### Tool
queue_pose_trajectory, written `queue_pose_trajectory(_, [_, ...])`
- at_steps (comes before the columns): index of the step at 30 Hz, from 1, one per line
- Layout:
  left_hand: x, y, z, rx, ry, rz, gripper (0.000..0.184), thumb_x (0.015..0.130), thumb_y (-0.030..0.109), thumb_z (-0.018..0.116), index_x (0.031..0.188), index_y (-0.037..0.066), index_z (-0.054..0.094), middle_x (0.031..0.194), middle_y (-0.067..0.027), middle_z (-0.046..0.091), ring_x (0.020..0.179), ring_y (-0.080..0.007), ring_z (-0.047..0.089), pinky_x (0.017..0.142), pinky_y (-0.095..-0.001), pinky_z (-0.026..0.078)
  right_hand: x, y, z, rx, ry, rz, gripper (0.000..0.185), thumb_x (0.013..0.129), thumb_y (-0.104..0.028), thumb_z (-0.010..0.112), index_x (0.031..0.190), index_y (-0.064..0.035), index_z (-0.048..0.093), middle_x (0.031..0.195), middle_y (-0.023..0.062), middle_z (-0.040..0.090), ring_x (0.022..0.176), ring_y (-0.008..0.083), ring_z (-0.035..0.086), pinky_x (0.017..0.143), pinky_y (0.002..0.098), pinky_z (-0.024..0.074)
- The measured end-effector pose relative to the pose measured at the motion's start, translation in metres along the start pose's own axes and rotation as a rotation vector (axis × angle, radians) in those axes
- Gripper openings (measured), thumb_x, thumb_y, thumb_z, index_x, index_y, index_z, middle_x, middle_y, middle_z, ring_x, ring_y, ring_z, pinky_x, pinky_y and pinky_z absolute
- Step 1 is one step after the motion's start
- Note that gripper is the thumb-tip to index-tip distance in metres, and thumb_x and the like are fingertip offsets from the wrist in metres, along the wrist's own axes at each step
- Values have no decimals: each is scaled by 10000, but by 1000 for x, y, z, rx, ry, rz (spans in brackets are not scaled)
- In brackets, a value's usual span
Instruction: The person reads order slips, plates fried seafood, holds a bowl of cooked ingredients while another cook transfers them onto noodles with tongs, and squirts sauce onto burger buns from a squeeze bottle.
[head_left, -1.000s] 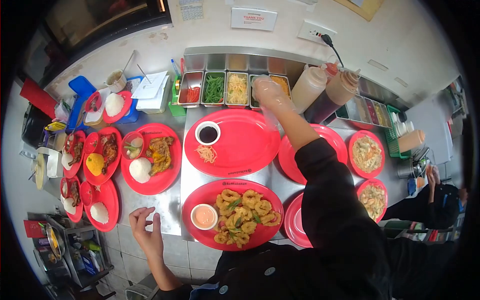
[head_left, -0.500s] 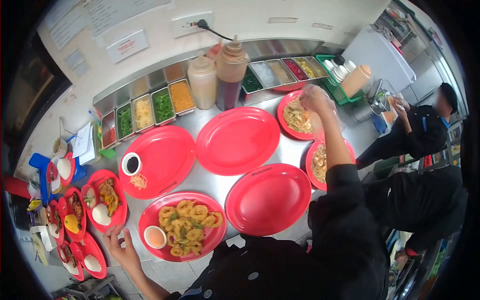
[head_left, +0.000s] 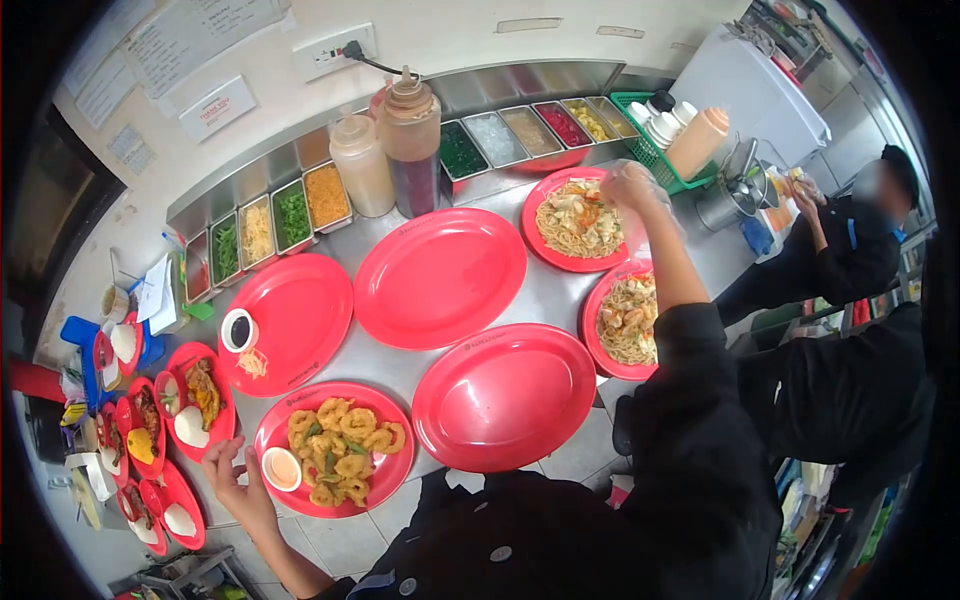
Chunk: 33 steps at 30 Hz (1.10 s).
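My right hand, in a clear plastic glove, is over the right edge of a red plate of noodles topped with shredded orange and pale pieces. Its fingers are blurred under the glove, so their grip cannot be made out. Below my forearm sits a second plate of noodles, partly covered by the arm. My bare left hand hovers with fingers apart and nothing in them, beside a red oval plate of fried rings that also holds a cup of orange sauce.
Two bare red oval plates lie mid-table. Another oval plate carries a dark sauce cup. Topping trays and squeeze bottles line the back. Rice plates crowd the left; a co-worker stands right.
The view has turned rightward. My right hand has come off the middle of the far noodles to the plate's right edge, uncovering their topping. My left hand stays open beside the fried rings.
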<state>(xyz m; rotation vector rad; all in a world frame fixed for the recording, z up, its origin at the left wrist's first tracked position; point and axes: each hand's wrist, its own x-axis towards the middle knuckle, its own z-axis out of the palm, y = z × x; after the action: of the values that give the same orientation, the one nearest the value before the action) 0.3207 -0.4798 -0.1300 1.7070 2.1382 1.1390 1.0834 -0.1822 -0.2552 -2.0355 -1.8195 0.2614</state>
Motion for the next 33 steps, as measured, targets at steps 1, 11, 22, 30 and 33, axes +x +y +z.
queue_pose_trajectory(1, [-1,-1,0,2,0,0,154,818,28,631,971,28,645,1005,-72,525,921,-170,537,615,-256,437,-1,-9,2,45,-108,-29,192,496,-168,703,656,-91,631,706,42,652,637,177,609,575,308,479])
queue_pose_trajectory(11, [-6,-30,-17,-9,41,-104,166,805,19,639,970,36,646,998,-68,517,922,-168,537,622,-251,443,-65,-182,-32,-181,334,18,111,679,-74,611,717,-139,692,738,104,654,688,237,645,634,337,498])
queue_pose_trajectory(22, [-3,-75,-51,-29,126,-206,155,793,36,653,947,48,657,1011,-80,524,936,-187,537,642,-258,474,-13,-564,145,-121,-186,-563,139,731,-119,556,794,-19,630,825,195,623,831,328,637,719,440,511])
queue_pose_trajectory(30, [-32,-129,-90,64,215,-323,165,784,31,662,947,53,652,1026,-82,524,933,-188,535,635,-272,447,6,-592,205,-204,-309,-462,209,722,-98,577,906,-42,659,995,196,645,953,347,629,794,442,513])
queue_pose_trajectory(33, [-34,-133,-92,82,219,-355,164,789,25,655,950,56,650,1031,-81,522,933,-187,533,635,-267,451,6,-600,200,-280,-358,-352,212,743,-129,581,921,-39,653,1015,196,638,971,355,618,808,445,504])
